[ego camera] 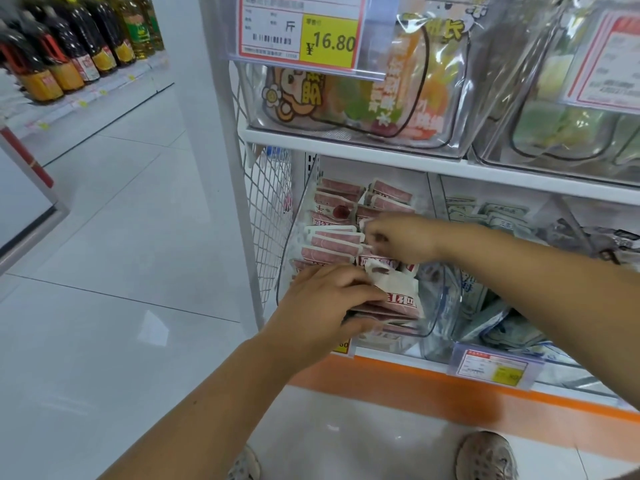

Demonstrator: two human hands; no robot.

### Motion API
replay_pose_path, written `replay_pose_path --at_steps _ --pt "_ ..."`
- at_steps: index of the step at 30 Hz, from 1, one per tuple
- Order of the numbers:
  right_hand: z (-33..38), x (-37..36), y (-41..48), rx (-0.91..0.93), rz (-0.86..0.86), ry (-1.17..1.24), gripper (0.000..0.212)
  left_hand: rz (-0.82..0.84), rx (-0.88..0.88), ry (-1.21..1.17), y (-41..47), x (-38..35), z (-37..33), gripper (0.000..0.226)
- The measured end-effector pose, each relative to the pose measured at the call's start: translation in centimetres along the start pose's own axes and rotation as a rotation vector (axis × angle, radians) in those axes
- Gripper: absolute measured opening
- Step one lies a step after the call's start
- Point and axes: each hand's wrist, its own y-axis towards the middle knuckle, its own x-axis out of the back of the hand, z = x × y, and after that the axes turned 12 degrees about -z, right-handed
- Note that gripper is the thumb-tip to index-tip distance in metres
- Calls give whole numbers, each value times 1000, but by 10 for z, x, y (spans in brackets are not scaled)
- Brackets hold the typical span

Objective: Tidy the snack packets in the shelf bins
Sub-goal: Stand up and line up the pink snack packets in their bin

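A clear plastic bin (437, 317) on the lower shelf holds several red-and-white snack packets (334, 242) stacked in rows. My left hand (325, 299) presses down on the front stack and grips a white packet with red lettering (398, 292) at the bin's front. My right hand (403, 239) reaches in from the right and pinches the edge of a red-and-white packet in the middle of the bin. The bin to the right holds pale blue-and-white packets (498, 216).
The upper shelf carries clear bins of colourful bags (349, 102) with a yellow 16.80 price tag (329, 39). A white wire side panel (268, 188) closes the rack's left end. Oil bottles (69, 46) line a far shelf. My shoes (486, 457) stand on the tiled floor.
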Motion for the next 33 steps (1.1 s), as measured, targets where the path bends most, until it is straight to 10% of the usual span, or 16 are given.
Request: replay_pose_path --at_steps 18,24,33 --pt "-4 33 -60 -13 -241 222 4 -7 112 146 9 -8 -7 47" --pt "9 21 -68 37 23 144 17 -123 320 -34 16 -1 -3 58" --pt "-9 54 -41 -136 157 83 45 106 96 201 22 -9 -7 53"
